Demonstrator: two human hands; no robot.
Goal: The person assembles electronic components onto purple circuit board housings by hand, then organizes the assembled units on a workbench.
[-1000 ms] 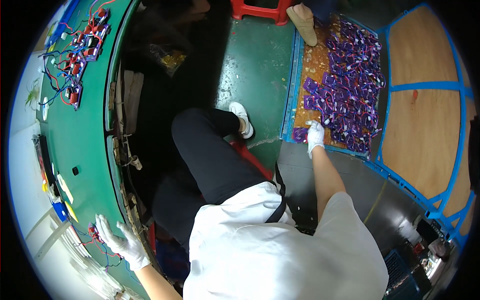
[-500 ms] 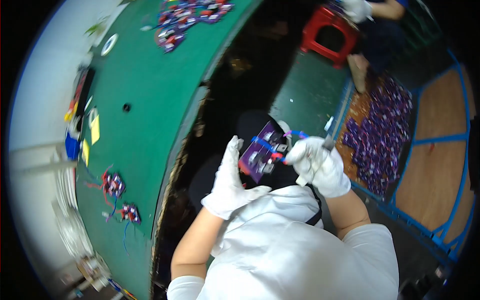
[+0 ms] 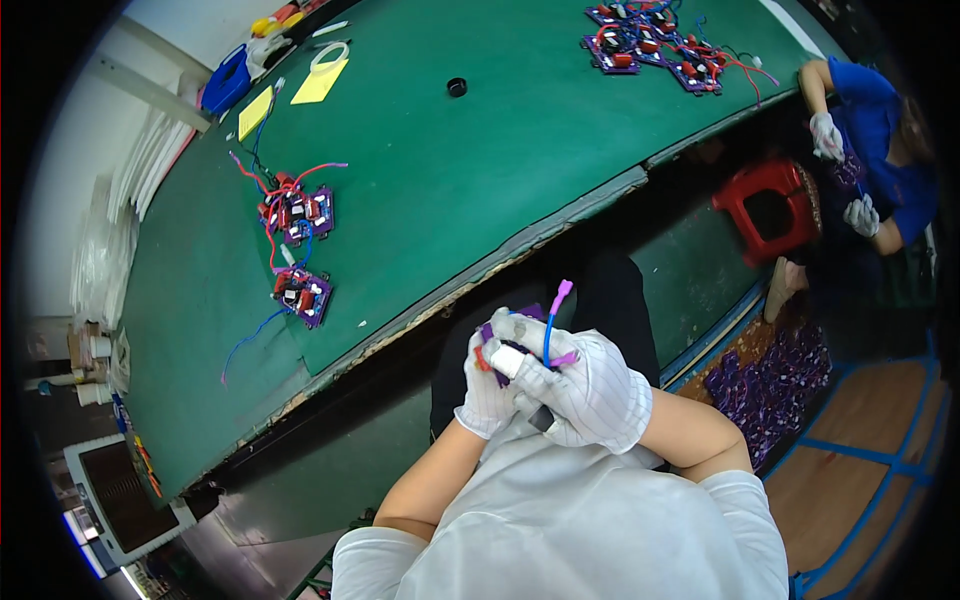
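Both gloved hands are together over my lap. My left hand is closed around the left side of a purple circuit board, which is mostly hidden by the fingers. My right hand curls over the board from the right, with white tape wrapped on one finger. A blue wire with pink-sleeved ends stands up by the right fingers. Below them pokes out a dark grey piece, whose kind I cannot make out.
On the green table lie two wired circuit boards, a black ring and yellow notes. More boards are piled at its far side. A co-worker sits beyond a red stool. Many purple boards fill a bin at right.
My view has swung, bringing more of the table in. My left hand, spread beside the board before, has closed around it. My right hand has come in against the left.
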